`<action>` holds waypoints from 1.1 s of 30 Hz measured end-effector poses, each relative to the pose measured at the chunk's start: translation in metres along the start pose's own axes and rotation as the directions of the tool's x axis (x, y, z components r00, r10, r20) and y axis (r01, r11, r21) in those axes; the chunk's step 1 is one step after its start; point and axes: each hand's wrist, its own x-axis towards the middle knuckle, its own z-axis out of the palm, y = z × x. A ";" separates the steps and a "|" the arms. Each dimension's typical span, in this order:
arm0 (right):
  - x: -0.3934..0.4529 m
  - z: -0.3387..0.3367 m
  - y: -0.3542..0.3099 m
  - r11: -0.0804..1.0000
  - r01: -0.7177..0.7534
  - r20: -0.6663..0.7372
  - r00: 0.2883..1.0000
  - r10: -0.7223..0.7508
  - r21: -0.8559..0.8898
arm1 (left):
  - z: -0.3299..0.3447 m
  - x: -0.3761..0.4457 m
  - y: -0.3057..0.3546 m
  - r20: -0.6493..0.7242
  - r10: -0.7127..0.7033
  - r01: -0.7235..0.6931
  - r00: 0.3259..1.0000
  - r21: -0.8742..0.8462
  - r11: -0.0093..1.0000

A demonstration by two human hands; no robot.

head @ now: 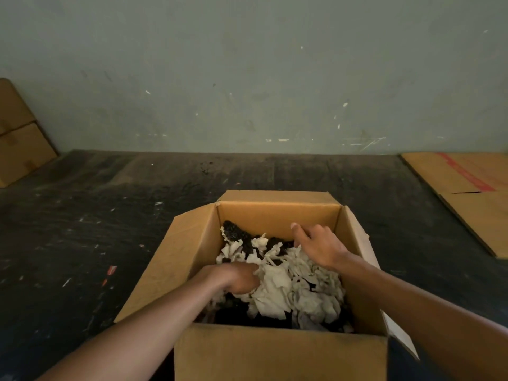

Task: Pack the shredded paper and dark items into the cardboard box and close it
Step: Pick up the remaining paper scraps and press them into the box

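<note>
An open cardboard box (277,353) stands on the dark floor in front of me, all flaps folded outward. Inside lies a heap of whitish shredded paper (291,287) mixed with dark items (236,233), one dark piece showing near the far left corner. Both my hands are inside the box. My left hand (233,277) is curled down into the paper at the left side, fingers buried. My right hand (320,244) rests palm down on the paper near the far right, fingers spread, its fingertips hidden among the paper.
Flattened cardboard (467,193) with a red stripe lies on the floor at the right. More cardboard sheets (19,136) lean against the green wall at the left. Small paper scraps (111,269) dot the floor left of the box.
</note>
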 end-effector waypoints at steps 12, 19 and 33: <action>-0.037 0.053 0.040 0.755 0.298 0.614 0.770 0.172 -0.585 | 0.043 -0.002 -0.003 0.014 0.059 -0.058 0.998 -0.078 0.995; -0.020 0.022 0.016 0.832 0.157 0.559 0.804 0.205 -0.531 | 0.044 -0.006 -0.012 -0.157 0.036 -0.050 0.987 -0.091 0.995; -0.041 0.031 0.021 0.918 0.276 0.753 0.657 0.037 -0.286 | 0.052 -0.022 -0.021 -0.354 -0.076 0.011 0.932 -0.182 0.983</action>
